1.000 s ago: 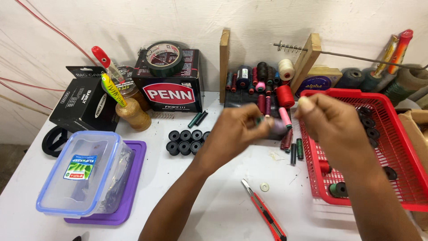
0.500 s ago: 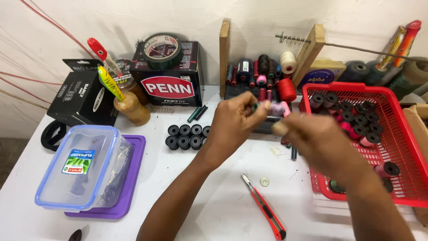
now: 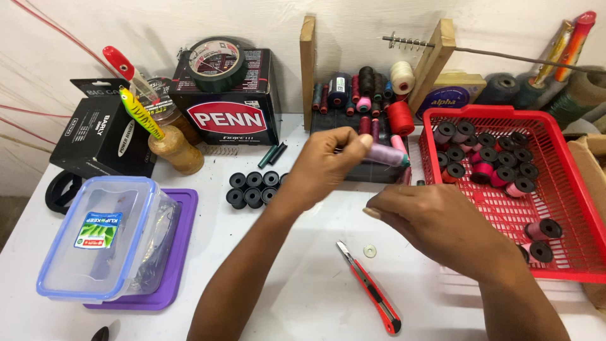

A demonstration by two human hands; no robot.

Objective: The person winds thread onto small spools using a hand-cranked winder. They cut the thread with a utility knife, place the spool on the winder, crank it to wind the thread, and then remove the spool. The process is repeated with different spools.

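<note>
My left hand (image 3: 323,165) is raised over the white table (image 3: 303,265) and grips a pale purple thread spool (image 3: 384,153) by one end, so the spool points right. My right hand (image 3: 430,218) hovers lower, in front of the spool, palm down with the fingers bunched together; nothing shows between them. Just right of both hands stands a red plastic basket (image 3: 485,114) holding several black-ended bobbins wound with pink and red thread.
Several empty black bobbins (image 3: 252,188) sit left of my left hand. A red utility knife (image 3: 374,295) and a small washer (image 3: 370,251) lie in front. A clear lidded box (image 3: 101,237), black cartons, a tape roll (image 3: 216,60) and a rack of thread spools (image 3: 366,101) surround them.
My right hand has come down and leftward from beside the basket to a spot below the spool. My left hand stayed raised, and the purple spool now shows clearly.
</note>
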